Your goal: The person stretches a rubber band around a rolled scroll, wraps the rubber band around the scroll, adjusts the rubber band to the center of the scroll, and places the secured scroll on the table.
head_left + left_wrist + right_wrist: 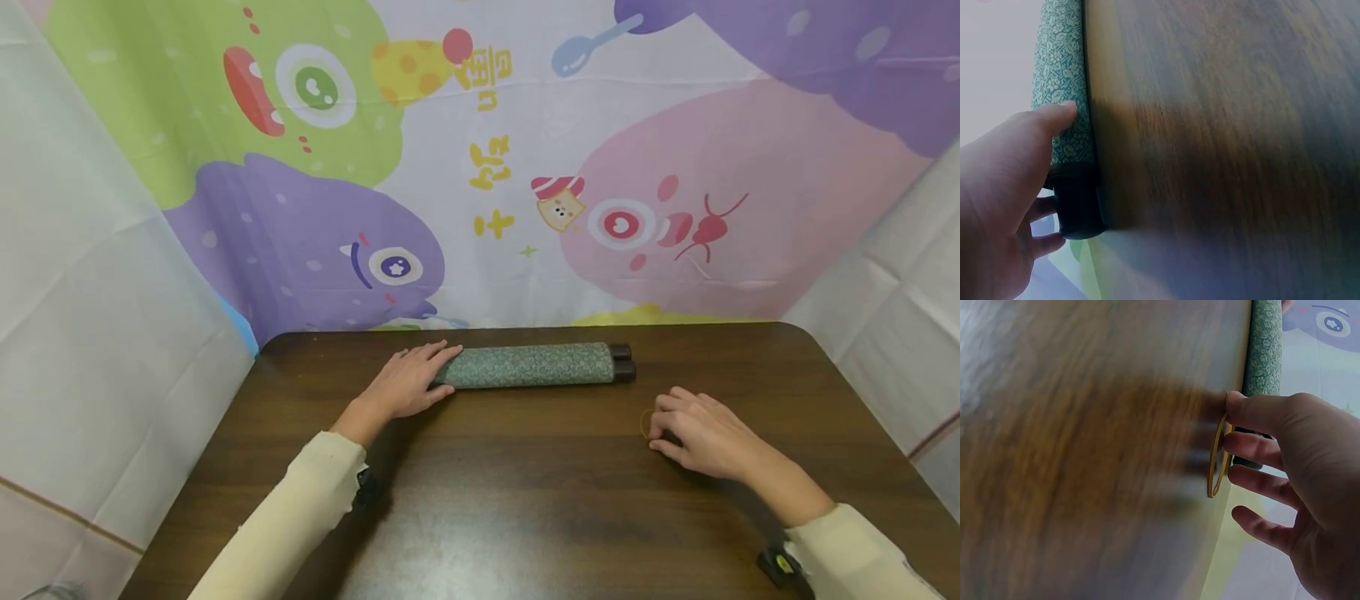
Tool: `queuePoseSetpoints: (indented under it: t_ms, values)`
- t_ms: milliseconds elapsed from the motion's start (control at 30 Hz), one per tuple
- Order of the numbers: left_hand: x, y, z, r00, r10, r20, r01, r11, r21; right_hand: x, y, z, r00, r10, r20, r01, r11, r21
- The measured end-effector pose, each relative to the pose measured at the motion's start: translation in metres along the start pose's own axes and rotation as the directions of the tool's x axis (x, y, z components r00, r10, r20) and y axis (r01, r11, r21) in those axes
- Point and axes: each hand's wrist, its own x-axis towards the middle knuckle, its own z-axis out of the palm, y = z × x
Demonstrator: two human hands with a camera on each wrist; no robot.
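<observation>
Green patterned scroll (pixel 532 367) lies rolled near the far edge of the desk (pixel 510 500), left hand (pixel 401 383) half-open, gripping its left end; right hand (pixel 703 432), loosely curled, pinches thin yellow band (pixel 1213 465).

Glossy wooden table (pixel 525 492), matt cloth-like scroll (pixel 532 367)

In the head view, the left end of the scroll (pixel 536 367) was covered by the left hand (pixel 408 379); in both wrist views the scroll was cut off by the top edge. The band (pixel 1212 462) was partly hidden by the right hand (pixel 701 429). The table (pixel 525 500) was cropped below.
</observation>
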Motion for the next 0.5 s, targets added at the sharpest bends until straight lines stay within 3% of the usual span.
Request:
queuePoseSetpoints:
  t_ms: [400, 467, 500]
  values:
    - [0.005, 0.005, 0.003, 0.998, -0.048, -0.037, 0.047, 0.999, -0.015, 0.004, 0.000, 0.000, 1.000, -0.010, 0.013, 0.011, 1.000, -0.017]
    - [0.008, 0.000, 0.008, 0.998, -0.040, -0.049, 0.039, 0.999, -0.028, 0.004, 0.000, 0.000, 1.000, -0.013, 0.009, 0.013, 1.000, -0.015]
    - [0.012, -0.009, 0.017, 0.997, -0.019, -0.069, 0.017, 1.000, -0.026, 0.004, 0.000, 0.000, 1.000, -0.014, 0.007, 0.014, 1.000, -0.012]
